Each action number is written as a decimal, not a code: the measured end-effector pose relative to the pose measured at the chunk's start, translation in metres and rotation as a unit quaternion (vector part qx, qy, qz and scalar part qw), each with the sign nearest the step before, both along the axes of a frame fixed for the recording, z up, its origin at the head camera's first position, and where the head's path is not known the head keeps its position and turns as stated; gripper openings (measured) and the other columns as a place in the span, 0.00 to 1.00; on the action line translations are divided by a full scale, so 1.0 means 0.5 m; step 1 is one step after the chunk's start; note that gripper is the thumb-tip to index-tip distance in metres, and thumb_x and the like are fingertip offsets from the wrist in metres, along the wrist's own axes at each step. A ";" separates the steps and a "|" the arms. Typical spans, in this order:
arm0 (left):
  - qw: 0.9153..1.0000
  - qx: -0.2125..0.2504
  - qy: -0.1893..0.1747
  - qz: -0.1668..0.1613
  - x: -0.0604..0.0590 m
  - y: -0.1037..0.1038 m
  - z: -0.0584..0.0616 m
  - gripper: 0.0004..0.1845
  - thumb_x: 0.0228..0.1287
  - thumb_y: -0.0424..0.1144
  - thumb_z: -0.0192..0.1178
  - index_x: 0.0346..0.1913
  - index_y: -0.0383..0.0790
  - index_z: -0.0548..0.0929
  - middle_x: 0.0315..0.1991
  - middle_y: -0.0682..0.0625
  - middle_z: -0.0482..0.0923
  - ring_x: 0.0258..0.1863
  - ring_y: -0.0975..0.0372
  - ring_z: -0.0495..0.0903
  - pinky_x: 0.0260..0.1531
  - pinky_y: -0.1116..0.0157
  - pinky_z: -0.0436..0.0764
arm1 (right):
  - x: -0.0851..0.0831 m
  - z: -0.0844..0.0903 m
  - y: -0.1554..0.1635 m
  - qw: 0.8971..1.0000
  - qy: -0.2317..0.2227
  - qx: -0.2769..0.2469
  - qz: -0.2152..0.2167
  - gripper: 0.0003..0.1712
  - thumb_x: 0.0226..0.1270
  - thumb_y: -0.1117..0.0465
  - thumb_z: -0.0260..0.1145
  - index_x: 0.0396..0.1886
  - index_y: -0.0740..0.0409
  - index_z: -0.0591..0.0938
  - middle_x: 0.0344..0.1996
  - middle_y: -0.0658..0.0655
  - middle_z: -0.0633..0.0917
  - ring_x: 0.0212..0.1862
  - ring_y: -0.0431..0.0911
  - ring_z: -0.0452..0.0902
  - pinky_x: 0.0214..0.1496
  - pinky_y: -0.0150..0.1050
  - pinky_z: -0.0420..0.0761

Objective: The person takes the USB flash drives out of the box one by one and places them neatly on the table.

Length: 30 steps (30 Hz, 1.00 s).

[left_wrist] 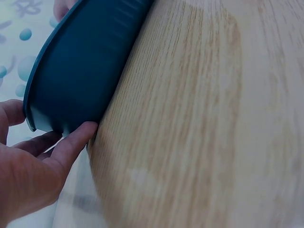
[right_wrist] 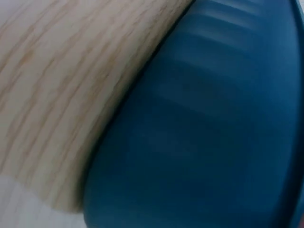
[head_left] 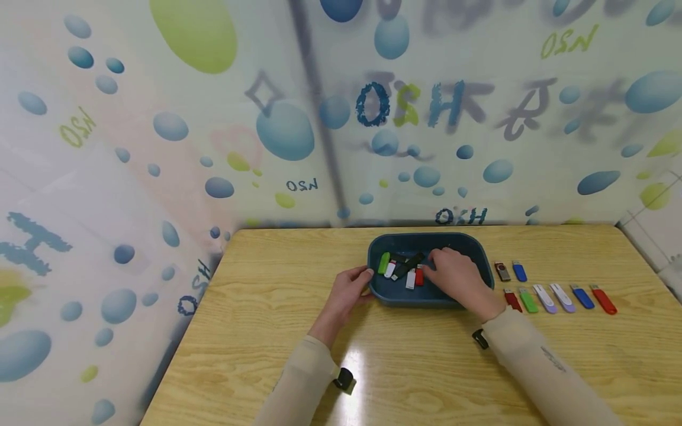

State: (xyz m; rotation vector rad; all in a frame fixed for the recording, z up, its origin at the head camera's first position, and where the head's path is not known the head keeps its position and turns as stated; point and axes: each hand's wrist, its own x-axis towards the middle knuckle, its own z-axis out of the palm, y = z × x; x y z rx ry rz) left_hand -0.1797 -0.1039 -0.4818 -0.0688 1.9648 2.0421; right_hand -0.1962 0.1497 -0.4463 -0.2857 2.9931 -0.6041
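Note:
In the head view, a dark blue plastic tray (head_left: 415, 302) stands on the wooden table. Toward its left half lie several USB sticks, among them a green USB stick (head_left: 383, 262), a black USB stick (head_left: 409, 266) and a red USB stick (head_left: 419, 276). My left hand (head_left: 346, 291) grips the tray's left end, thumb at the rim and fingers (left_wrist: 76, 142) low against the wall. Reaching over the front rim, my right hand (head_left: 459, 277) is inside the tray with bent fingers beside the red stick; I cannot tell whether it holds anything. The right wrist view shows mostly the tray's outer wall (right_wrist: 190, 133).
To the tray's right, USB sticks lie in two rows on the table (head_left: 256, 331). The back row has a brown-and-silver stick (head_left: 502, 271) and a blue stick (head_left: 520, 271). The front row runs from a dark red stick (head_left: 512, 300) to a bright red stick (head_left: 604, 300). A patterned wall stands behind.

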 end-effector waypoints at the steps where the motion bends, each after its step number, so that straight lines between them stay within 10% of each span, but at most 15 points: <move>1: 1.000 0.000 0.000 -0.001 0.000 0.000 0.000 0.27 0.81 0.41 0.53 0.72 0.25 0.72 0.68 0.32 0.74 0.67 0.46 0.76 0.54 0.52 0.85 | -0.002 -0.001 -0.002 1.000 -0.002 0.003 0.002 0.18 0.73 0.54 0.69 0.46 0.67 0.85 0.37 0.61 0.84 0.34 0.51 0.79 0.34 0.48 0.84; 13: 1.000 -0.004 -0.002 -0.003 0.002 0.003 0.004 0.27 0.81 0.42 0.53 0.72 0.26 0.72 0.68 0.33 0.74 0.66 0.46 0.76 0.54 0.51 0.85 | -0.021 -0.016 -0.023 1.000 -0.017 0.022 0.012 0.16 0.74 0.56 0.67 0.29 0.62 0.81 0.23 0.57 0.77 0.26 0.51 0.73 0.27 0.45 0.75; 30: 1.000 0.009 0.002 -0.001 0.001 0.002 0.004 0.26 0.81 0.40 0.52 0.71 0.24 0.71 0.67 0.31 0.74 0.66 0.45 0.76 0.54 0.52 0.85 | -0.026 -0.018 -0.027 0.999 -0.039 0.010 0.007 0.11 0.69 0.62 0.67 0.33 0.68 0.83 0.24 0.58 0.78 0.26 0.51 0.72 0.28 0.43 0.72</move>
